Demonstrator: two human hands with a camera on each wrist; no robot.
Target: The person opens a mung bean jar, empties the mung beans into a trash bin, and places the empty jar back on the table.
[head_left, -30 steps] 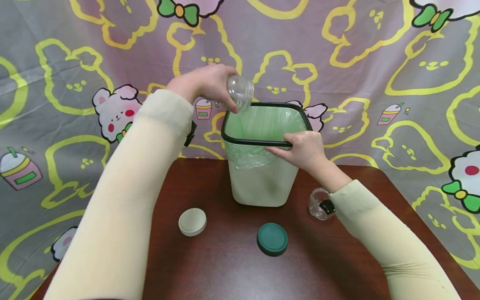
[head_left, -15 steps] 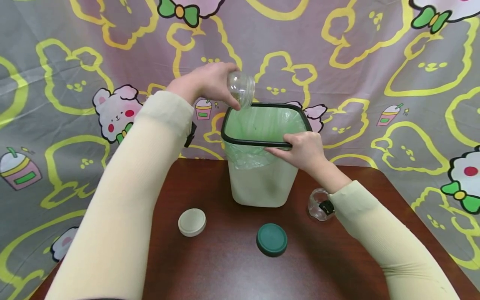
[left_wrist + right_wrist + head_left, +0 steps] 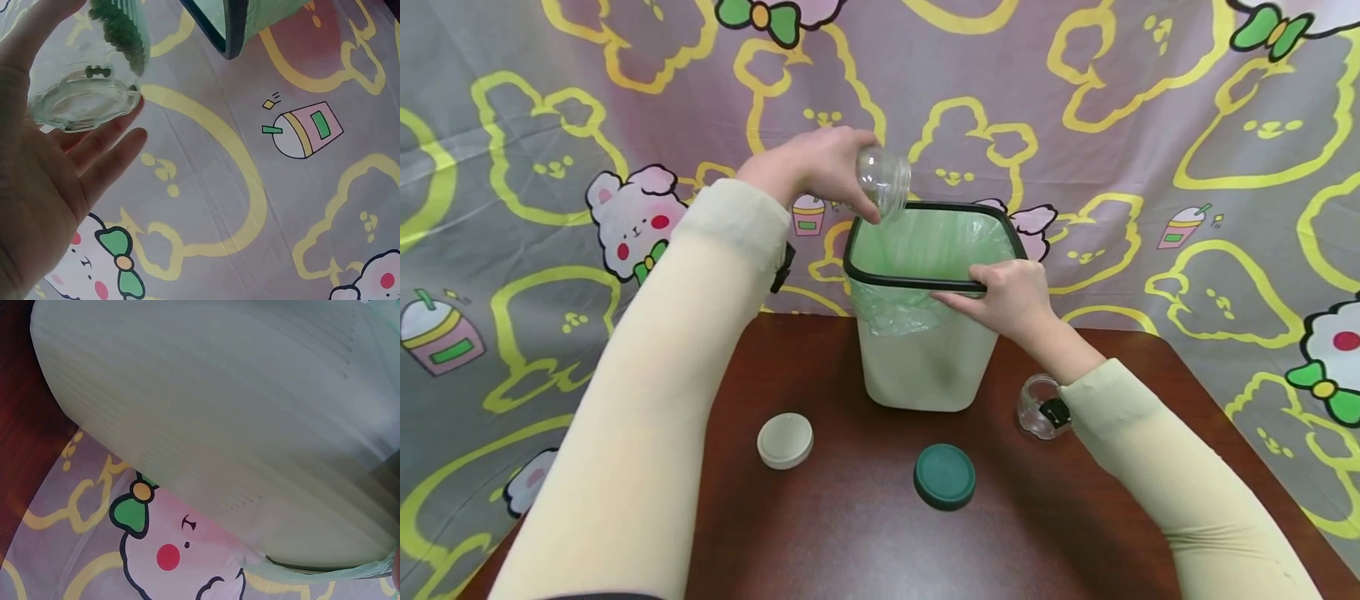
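High over the left side of the bin, my left hand (image 3: 829, 171) grips a clear glass jar (image 3: 882, 182), tipped on its side with its mouth toward the bin's opening. In the left wrist view, small dark green pieces (image 3: 119, 34) lie along the jar's inner wall, and the thick glass base faces the camera. My right hand (image 3: 1011, 298) holds the black rim of the pale waste bin (image 3: 925, 375), thumb over the front edge. A light green bag (image 3: 898, 312) lines the bin and folds over its rim. The bin's wall fills most of the right wrist view.
On the dark wooden table (image 3: 850, 533) lie a cream lid (image 3: 786, 440) at left and a green lid (image 3: 944, 475) in the middle. A second glass jar (image 3: 1037, 408) stands near my right wrist, partly covered by it. A patterned cloth (image 3: 1097, 100) hangs behind the bin.
The tipped jar in my left hand has shifted a little, rising slightly and then dipping again. My right hand keeps its hold on the bin's rim.
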